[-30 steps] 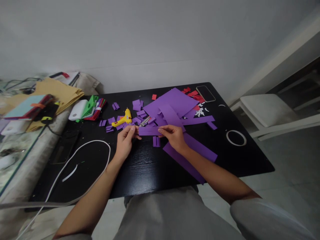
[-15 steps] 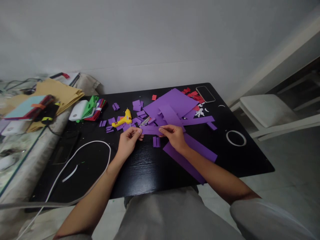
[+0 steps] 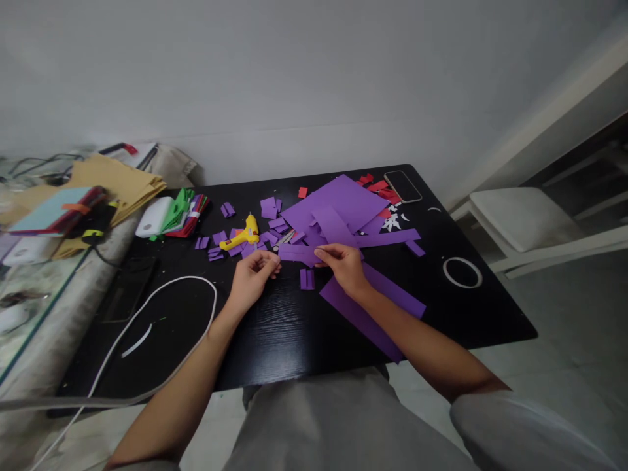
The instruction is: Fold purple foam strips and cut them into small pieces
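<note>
Between thumb and fingers, my right hand (image 3: 341, 265) pinches the right end of a purple paper strip (image 3: 297, 253). My left hand (image 3: 258, 271) is by the strip's left end, thumb and fingers pressed together; whether anything is between them is hidden. The strip's left end shows beside those fingertips. Below the strip lies a small folded purple paper piece (image 3: 307, 279). A yellow glue gun (image 3: 240, 234) rests on several purple pieces beyond my left hand. Scissors (image 3: 287, 239) lie partly covered among the scraps. Under my right forearm is a larger purple sheet (image 3: 392, 291).
A big purple sheet (image 3: 338, 196), red scraps (image 3: 387, 191), white scraps (image 3: 392, 216) and a phone (image 3: 403, 186) lie toward the back right. A white ring (image 3: 462, 272) sits on the black table (image 3: 275, 347). At left, a white cable (image 3: 214, 301) loops near my forearm.
The strip has shifted slightly right with my right hand, and its left end has come out from my left fingertips. My left hand has hardly moved.
</note>
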A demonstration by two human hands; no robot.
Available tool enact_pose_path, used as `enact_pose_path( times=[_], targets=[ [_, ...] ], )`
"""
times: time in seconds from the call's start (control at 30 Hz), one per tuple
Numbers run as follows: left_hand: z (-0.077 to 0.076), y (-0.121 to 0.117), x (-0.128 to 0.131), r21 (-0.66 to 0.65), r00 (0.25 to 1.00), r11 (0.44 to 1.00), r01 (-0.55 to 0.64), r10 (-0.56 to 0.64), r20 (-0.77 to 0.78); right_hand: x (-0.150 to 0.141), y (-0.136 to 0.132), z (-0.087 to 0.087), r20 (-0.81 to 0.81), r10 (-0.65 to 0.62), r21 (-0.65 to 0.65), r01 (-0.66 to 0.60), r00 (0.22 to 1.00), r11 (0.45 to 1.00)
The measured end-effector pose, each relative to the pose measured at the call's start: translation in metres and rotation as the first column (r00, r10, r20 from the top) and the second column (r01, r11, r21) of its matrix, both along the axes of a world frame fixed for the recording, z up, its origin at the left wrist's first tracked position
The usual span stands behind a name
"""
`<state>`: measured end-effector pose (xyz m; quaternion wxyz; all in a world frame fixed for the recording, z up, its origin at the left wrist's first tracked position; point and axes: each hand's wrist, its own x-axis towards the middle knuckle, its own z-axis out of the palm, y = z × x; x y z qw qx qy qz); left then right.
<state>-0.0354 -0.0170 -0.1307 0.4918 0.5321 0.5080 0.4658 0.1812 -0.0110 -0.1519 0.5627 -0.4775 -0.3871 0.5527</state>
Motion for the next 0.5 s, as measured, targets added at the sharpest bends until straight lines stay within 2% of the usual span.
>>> enact_pose_path(
  times=[0.3, 0.5],
  targets=[
    [0.0001, 0.0006, 0.0001, 0.057, 0.998, 0.998, -0.037, 0.039, -0.044, -0.0016, -0.0005, -0.0018, 0.007, 0.026, -0.003, -0.026, 1.0, 1.0],
    [0.0008, -0.0014, 0.0038, 0.021, 1.0, 1.0, 0.011, -0.011, 0.011, -0.0002, 0.0012, -0.0023, -0.035, 0.005, -0.039, -0.007, 0.999, 0.999]
  ],
)
